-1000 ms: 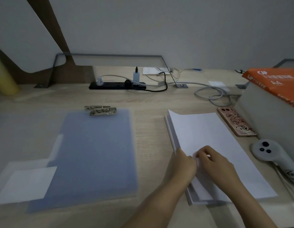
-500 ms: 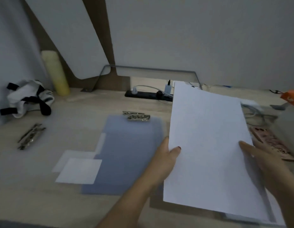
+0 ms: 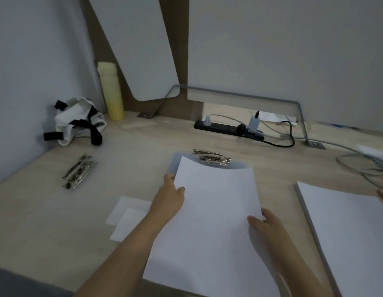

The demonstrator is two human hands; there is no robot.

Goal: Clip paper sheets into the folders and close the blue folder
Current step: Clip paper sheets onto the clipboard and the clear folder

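Observation:
I hold a white paper sheet [image 3: 214, 213] flat over the blue folder [image 3: 175, 161], of which only the top edge shows. My left hand [image 3: 170, 198] grips the sheet's left edge and my right hand [image 3: 265, 224] its right edge. The folder's metal clip [image 3: 212, 157] lies just beyond the sheet's top edge. A second metal clip [image 3: 79, 171] lies at the left on a folder too pale to make out. The paper stack [image 3: 347, 230] lies at the right.
A black power strip [image 3: 227, 127] with plugs and cables runs along the back. A white bag with black straps [image 3: 79, 121] and a yellow bottle [image 3: 111, 91] stand at the back left. Two small white sheets [image 3: 128, 219] lie left of my left arm. Grey cables [image 3: 366, 166] coil at right.
Both hands lifted one sheet off the stack and carried it left, lowering it over the blue folder. The view has turned left, bringing the bag and second clip into sight.

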